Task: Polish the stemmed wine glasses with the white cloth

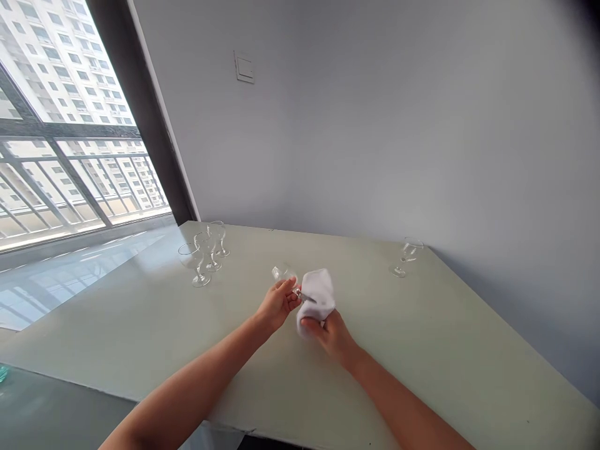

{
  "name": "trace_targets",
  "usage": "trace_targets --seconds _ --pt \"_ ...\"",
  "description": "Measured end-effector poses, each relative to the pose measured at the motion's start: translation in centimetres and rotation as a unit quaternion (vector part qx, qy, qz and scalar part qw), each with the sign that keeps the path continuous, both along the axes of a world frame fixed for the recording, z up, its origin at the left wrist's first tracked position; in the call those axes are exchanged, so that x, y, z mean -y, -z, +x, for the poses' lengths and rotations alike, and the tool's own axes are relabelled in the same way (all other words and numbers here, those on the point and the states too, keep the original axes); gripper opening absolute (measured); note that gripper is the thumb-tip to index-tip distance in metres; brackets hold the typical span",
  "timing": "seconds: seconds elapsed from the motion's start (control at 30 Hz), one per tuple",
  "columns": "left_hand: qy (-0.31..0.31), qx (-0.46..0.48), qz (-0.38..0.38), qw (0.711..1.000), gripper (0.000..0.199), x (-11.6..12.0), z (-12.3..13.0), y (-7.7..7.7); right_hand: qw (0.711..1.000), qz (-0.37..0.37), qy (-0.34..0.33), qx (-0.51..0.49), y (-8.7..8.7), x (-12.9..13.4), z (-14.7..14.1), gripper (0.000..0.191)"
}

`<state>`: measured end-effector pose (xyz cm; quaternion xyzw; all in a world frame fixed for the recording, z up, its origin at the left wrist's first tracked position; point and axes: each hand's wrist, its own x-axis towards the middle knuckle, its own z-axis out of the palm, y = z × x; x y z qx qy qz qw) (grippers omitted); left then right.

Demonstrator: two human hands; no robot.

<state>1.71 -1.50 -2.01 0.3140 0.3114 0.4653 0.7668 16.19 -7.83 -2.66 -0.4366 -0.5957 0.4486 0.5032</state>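
Observation:
A clear stemmed glass (283,272) is tipped on its side above the middle of the table. My left hand (280,301) is closed around it near the stem, with the bowl pointing away to the upper left. In my right hand (334,332) is a white cloth (319,290), bunched between thumb and fingers. The cloth lies against the foot end of the glass and hides most of the foot. Both hands are close together, just over the tabletop.
Several stemmed glasses (200,279) stand upright in a group at the table's back left. One more stemmed glass (399,271) stands near the back right edge. The pale table (440,350) meets a grey wall behind. A large window (84,181) is at left.

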Motion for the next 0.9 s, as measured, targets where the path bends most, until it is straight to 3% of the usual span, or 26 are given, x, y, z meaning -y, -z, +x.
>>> trace_targets --seconds 0.07,0.13,0.27,0.4,0.47,0.5,0.57,0.63,0.77,0.9 --pt "0.020 0.020 -0.023 0.999 0.025 0.4 0.4 0.1 0.996 0.041 0.019 0.078 0.5 0.1 -0.3 0.039" --pt "0.030 0.033 -0.025 0.999 0.026 0.7 0.7 -0.1 0.993 0.023 0.030 0.107 1.3 -0.1 -0.4 0.035" --pt "-0.068 0.037 0.054 0.996 0.026 0.4 0.0 -1.5 0.985 -0.044 0.059 0.159 2.1 -0.5 -0.3 0.042" --pt "-0.196 -0.033 0.177 0.964 0.047 -0.7 -1.6 -2.6 0.935 0.004 -0.073 0.348 -0.2 -0.4 1.0 0.041" --pt "-0.233 -0.090 0.214 0.944 0.056 -0.9 -2.0 -2.6 0.919 0.030 -0.121 0.375 -2.3 -0.4 2.1 0.044" --pt "-0.239 -0.114 0.225 0.938 0.057 -0.9 -2.0 -2.4 0.923 0.031 -0.111 0.367 -3.2 -0.5 2.6 0.043" --pt "-0.224 -0.143 0.237 0.934 0.058 -0.5 -1.6 -2.1 0.933 0.030 -0.040 0.355 -4.4 -1.0 3.1 0.039" --pt "-0.185 -0.151 0.247 0.939 0.059 0.2 -0.9 -1.7 0.920 0.056 0.027 0.388 -4.8 -1.9 2.6 0.036" --pt "-0.117 -0.147 0.270 0.944 0.064 1.1 -0.1 -1.0 0.873 0.106 0.043 0.475 -3.9 -4.0 0.3 0.026" --pt "-0.100 -0.243 0.297 0.918 0.073 0.8 0.2 0.4 0.863 0.109 0.095 0.484 -2.3 -5.5 0.8 0.021"
